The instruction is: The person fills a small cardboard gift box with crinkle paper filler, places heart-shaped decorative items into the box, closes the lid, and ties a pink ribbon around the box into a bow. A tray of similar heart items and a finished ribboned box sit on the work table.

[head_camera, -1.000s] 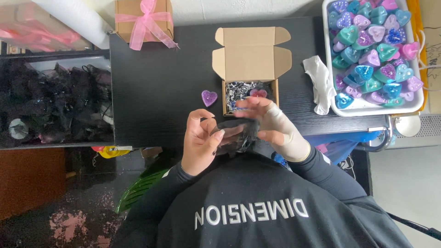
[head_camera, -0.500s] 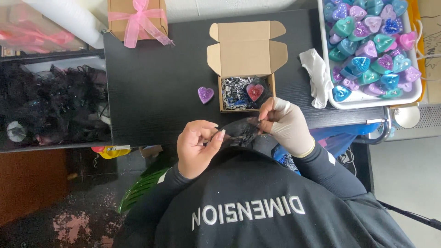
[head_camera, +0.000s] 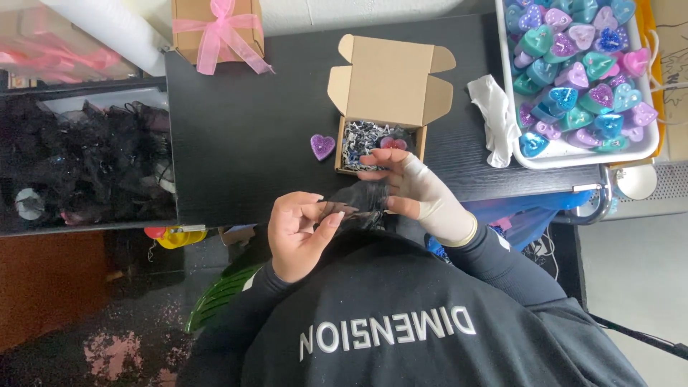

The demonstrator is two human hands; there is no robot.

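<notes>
My bare left hand point(head_camera: 301, 233) pinches one edge of a black sheer pouch point(head_camera: 362, 201), held over the near edge of the black table point(head_camera: 251, 129). My right hand point(head_camera: 416, 193), in a beige glove, grips the pouch's other side, its fingers spread just in front of an open cardboard box point(head_camera: 390, 79). The box holds shredded paper and a red heart-shaped piece point(head_camera: 393, 143). A purple glittery heart point(head_camera: 322, 145) lies on the table just left of the box.
A white tray point(head_camera: 552, 159) with several coloured hearts stands at the right. A crumpled white glove point(head_camera: 494, 118) lies beside it. A brown box tied with pink ribbon point(head_camera: 218, 32) sits at the back. A bin of black pouches point(head_camera: 86, 165) is on the left.
Both hands stayed on the pouch and spread it a little wider. My right hand's fingers came up closer to the box's front edge. The view shifted slightly.
</notes>
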